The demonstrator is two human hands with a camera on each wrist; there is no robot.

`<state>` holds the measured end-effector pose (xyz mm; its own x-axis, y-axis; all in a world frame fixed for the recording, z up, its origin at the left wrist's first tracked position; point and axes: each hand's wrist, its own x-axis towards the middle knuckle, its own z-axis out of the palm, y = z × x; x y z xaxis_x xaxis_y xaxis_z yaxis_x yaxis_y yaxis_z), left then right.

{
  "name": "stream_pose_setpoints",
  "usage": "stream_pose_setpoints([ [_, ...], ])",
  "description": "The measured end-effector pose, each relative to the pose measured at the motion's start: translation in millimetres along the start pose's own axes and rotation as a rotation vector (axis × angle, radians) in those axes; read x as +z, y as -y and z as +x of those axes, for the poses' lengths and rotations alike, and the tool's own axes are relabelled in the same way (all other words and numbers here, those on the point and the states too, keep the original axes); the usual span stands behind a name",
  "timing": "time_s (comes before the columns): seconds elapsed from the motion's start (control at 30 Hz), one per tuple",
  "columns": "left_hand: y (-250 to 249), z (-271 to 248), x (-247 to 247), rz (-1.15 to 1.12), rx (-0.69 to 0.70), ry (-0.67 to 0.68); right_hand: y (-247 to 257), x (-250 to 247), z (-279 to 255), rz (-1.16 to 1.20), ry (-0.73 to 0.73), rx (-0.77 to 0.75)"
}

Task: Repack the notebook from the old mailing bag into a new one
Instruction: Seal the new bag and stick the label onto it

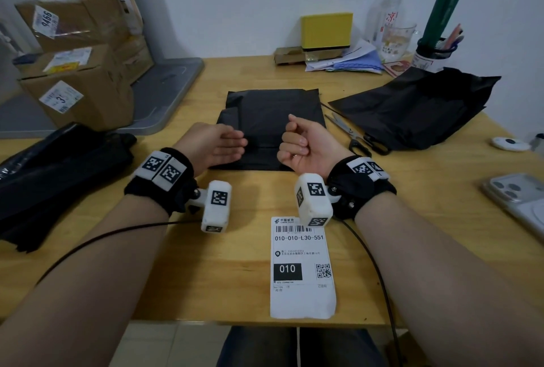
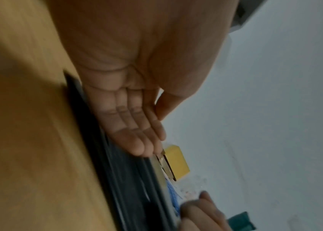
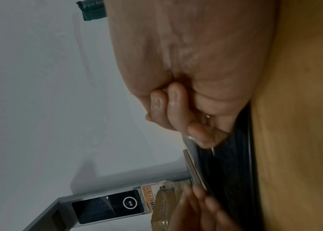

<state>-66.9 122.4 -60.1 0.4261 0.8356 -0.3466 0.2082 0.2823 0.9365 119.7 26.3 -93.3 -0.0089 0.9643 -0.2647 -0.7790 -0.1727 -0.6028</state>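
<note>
Shipping label (image 1: 301, 268) nearest on bench (image 1: 206, 263), reads "010-010-L30-551", "010"; left hand (image 1: 216, 143) grip flat, loose, empty, edge on black mailing bag (image 1: 272, 119); right hand (image 1: 306, 143) fisted, empty, on bag; notebook unseen; box (image 1: 73, 19) reads "9466"

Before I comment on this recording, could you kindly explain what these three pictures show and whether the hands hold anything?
There is no machine here: a person wears a camera on the head and one on each wrist. The head view looks down on a wooden table. The two sideways pictures look along each hand. A flat black plastic mailing bag lies in the middle, a crumpled black bag to its right, metal scissors between them, and a white printed shipping label near the edge. The left hand rests open with straight fingers at the flat bag; the right hand is curled into a fist at the bag and holds nothing visible.
</note>
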Motion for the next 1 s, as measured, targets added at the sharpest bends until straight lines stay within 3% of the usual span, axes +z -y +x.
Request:
stream_pose_setpoints([
  [0.1,4,0,25,-0.050,-0.037,0.105,6,4,-2,0.107,0.020,-0.105],
  [0.27,10,5,33,-0.029,-0.056,0.111,8,10,3,0.154,-0.051,-0.252],
  [0.4,10,5,28,-0.066,-0.090,0.132,-3,8,7,0.064,-0.050,-0.193],
  [0.63,6,2,34,-0.021,-0.107,0.065,-5,10,4,-0.269,-0.206,-0.130],
  [1.0,4,-11,28,-0.071,-0.153,0.019,21,-14,-36,-0.225,-0.285,-0.048],
])
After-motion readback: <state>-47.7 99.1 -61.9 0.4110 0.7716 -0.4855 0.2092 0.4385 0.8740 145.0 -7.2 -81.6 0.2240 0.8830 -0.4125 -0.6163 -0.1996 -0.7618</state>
